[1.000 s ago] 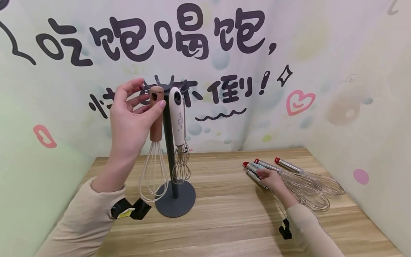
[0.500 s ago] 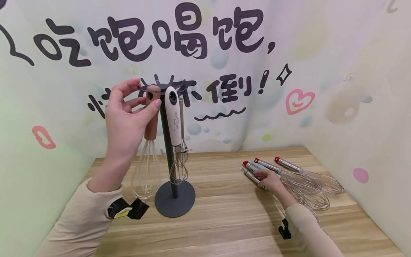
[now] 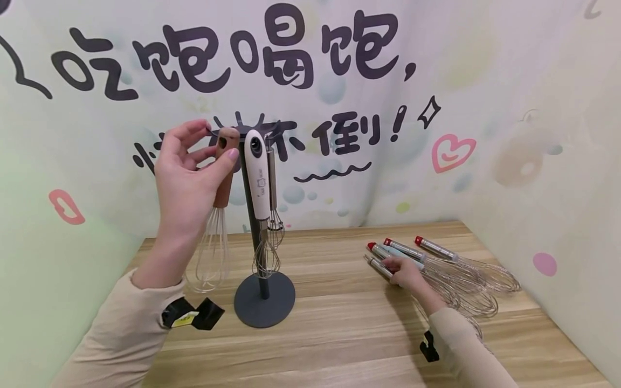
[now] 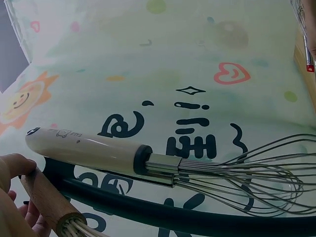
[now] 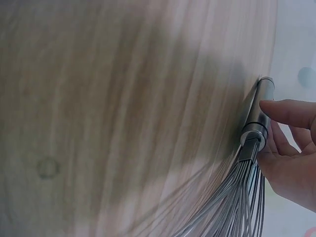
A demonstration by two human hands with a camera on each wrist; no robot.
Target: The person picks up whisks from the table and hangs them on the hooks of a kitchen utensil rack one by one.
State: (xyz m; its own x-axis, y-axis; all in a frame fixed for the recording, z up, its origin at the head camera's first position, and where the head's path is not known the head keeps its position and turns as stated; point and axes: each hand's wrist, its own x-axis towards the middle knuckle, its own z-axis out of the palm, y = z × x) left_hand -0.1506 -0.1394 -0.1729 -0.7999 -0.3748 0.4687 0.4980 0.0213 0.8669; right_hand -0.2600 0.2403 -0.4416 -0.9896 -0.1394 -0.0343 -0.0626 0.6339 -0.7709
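Wooden-handled whisk [image 3: 222,194] and left hand [image 3: 186,186] had shifted slightly to the left since the earlier frames, and the white-handled whisk [image 3: 257,175] had turned the same way; the round base of the dark stand [image 3: 274,312] had kept its place. At the top of the stand, the left hand pinched the wooden handle, with the thumb on its front face and other fingers behind it. The tip of the index finger reached up beside a hook at the rim. Whether the hole in the wooden handle sat on a hook could not be determined. The wire loop of this whisk hung below the hand, off the left side of the pole and clear of the tabletop [image 3: 335,328]. The white-handled whisk hung in front of the pole, and a slim steel-handled whisk [image 3: 272,180] hung just beside it on the right, partly covered in the left wrist view. Well apart from the stand, the right hand [image 3: 406,272] pinched the plain steel whisk [image 5: 261,101] by its handle, with the thumb on one side and fingers on the other. Just beyond it lay three red-ended whisks [image 3: 437,249] and a pale blue item [image 3: 401,254], partly hidden among them. Their wire loops overlapped and pointed toward the right front. Large dark lettering [image 3: 199,59] marked the wall behind.
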